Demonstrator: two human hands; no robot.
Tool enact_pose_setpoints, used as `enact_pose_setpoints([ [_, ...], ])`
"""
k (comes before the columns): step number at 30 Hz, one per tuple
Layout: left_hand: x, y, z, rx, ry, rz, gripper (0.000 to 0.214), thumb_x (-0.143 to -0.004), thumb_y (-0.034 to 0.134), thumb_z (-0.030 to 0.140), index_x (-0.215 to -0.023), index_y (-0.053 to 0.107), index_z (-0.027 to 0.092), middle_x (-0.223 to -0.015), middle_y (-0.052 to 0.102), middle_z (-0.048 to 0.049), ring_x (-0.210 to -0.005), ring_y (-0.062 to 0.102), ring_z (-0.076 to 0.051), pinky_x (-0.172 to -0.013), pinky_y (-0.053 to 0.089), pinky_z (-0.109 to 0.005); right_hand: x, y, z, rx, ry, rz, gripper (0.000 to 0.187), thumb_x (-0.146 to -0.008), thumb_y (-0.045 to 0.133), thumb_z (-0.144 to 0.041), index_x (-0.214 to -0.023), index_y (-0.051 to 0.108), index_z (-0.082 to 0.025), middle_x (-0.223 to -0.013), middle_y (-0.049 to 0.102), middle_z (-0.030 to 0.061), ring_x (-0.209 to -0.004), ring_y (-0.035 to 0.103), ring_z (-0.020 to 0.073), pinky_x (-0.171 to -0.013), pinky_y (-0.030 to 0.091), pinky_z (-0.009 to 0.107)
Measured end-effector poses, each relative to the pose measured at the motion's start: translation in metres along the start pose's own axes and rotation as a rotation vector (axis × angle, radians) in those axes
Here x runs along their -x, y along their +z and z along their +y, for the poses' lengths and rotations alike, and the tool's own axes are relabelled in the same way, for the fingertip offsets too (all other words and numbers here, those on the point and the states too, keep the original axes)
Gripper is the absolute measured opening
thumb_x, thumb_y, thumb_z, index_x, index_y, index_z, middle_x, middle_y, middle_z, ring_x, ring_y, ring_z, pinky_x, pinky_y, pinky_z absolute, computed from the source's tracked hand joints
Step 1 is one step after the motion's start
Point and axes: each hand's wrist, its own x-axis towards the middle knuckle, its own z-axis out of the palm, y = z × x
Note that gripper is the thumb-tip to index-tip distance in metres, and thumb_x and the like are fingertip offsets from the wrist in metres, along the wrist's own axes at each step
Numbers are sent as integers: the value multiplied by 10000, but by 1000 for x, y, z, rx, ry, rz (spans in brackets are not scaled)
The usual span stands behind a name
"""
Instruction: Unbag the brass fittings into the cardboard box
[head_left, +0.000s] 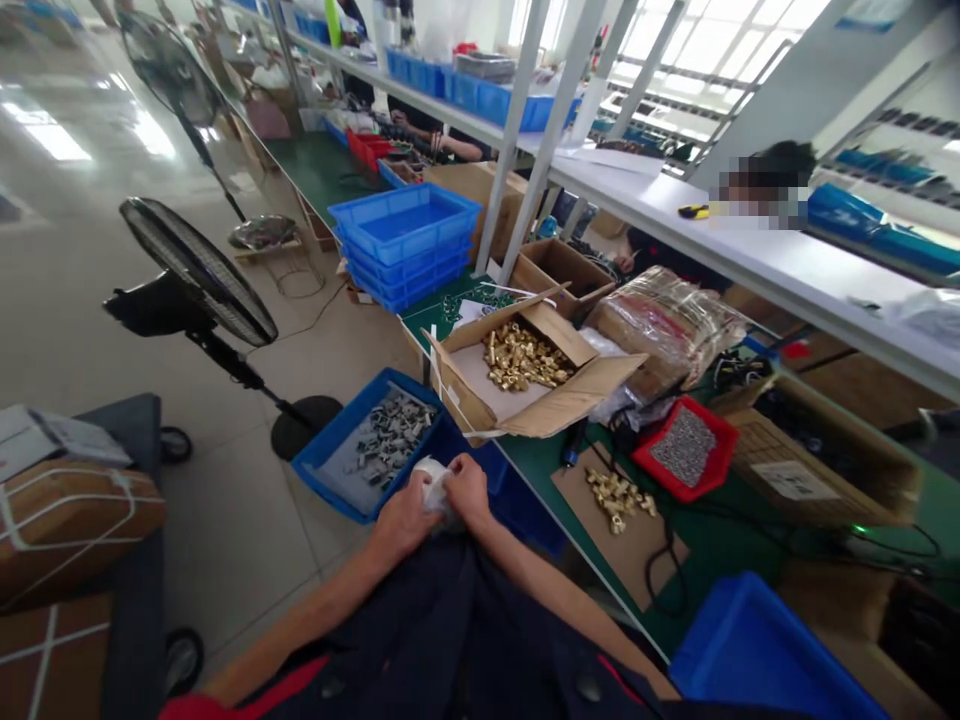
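Note:
In front of my waist, both hands grip a small white, partly see-through plastic bag (433, 482); its contents cannot be made out. My left hand (407, 515) has its fingers wrapped round the left side. On the other side, my right hand (468, 490) pinches the bag's edge between thumb and fingers. Just beyond my hands is a blue tray (319, 462) with many small grey-white metal parts (394, 435). An open cardboard box (480, 385) of brass fittings (525, 358) sits at the table corner, ahead and to the right.
More brass fittings (619, 495) lie on cardboard on the green table (536, 460), near a red bin (727, 450) of small silver pieces. Stacked blue trays (405, 225) stand behind. A floor fan (202, 270) and a loaded cart (139, 440) are on the left. A co-worker's head shows behind the shelf.

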Motion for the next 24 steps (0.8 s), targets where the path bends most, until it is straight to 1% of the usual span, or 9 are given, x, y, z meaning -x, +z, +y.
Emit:
enact_pose_setpoints([
  [5,-16,1,4,47,-84,143,371,-739,643,363,-1069,582,206,-800,657,-23,-762,604,-190,-710,388,-261,-1,-8,9,-117,8,-78,194,-582,535,-143,-770,553,-183,-624,537,-42,-553,496,107,-504,340,198],
  [8,-20,1,6,58,-72,114,189,-774,581,291,-905,651,173,-832,681,-41,-784,604,-176,-714,381,-249,9,-19,10,-177,26,-99,234,-611,538,-150,-842,560,-182,-602,511,-55,-489,468,92,-460,315,191],
  [10,-21,3,6,-11,-114,116,140,-784,547,262,-834,645,175,-792,678,-45,-761,606,-182,-668,362,-249,20,-26,8,-186,28,-132,257,-606,547,-127,-855,583,-182,-581,496,-59,-483,451,86,-458,298,187],
  [13,-24,11,10,-218,-176,118,139,-828,488,292,-842,586,194,-722,650,-55,-720,611,-216,-590,303,-264,35,-33,2,-137,-17,-183,282,-584,572,-112,-849,622,-195,-578,509,-54,-515,453,90,-482,292,191],
  [16,-33,24,22,-362,-147,40,201,-880,406,353,-845,534,201,-699,633,-68,-681,610,-234,-564,274,-270,43,-43,-2,-114,-66,-162,272,-580,594,-130,-835,647,-212,-602,530,-43,-558,475,102,-510,303,200],
  [18,-42,34,35,-377,-91,-4,206,-879,390,330,-773,505,197,-679,618,-64,-667,598,-220,-566,281,-268,45,-59,0,-170,3,-144,256,-587,601,-149,-830,648,-210,-604,515,-45,-528,464,100,-492,307,202],
  [21,-54,49,56,-247,15,-70,153,-798,435,244,-654,445,193,-639,583,-41,-673,568,-192,-578,309,-256,50,-98,12,-322,111,-132,298,-632,625,-235,-929,634,-207,-600,485,-59,-455,419,89,-451,319,210],
  [22,-58,54,63,-157,34,-98,122,-758,460,243,-648,443,193,-631,573,-29,-666,556,-184,-576,321,-250,52,-114,18,-335,86,-98,339,-644,639,-265,-979,631,-213,-616,495,-57,-475,439,97,-471,349,219],
  [24,-63,64,79,55,24,-157,96,-683,512,275,-675,463,193,-614,550,4,-622,526,-165,-552,342,-237,58,-146,30,-270,-51,-3,492,-623,704,-308,-1103,618,-242,-755,575,-22,-645,548,143,-606,436,258],
])
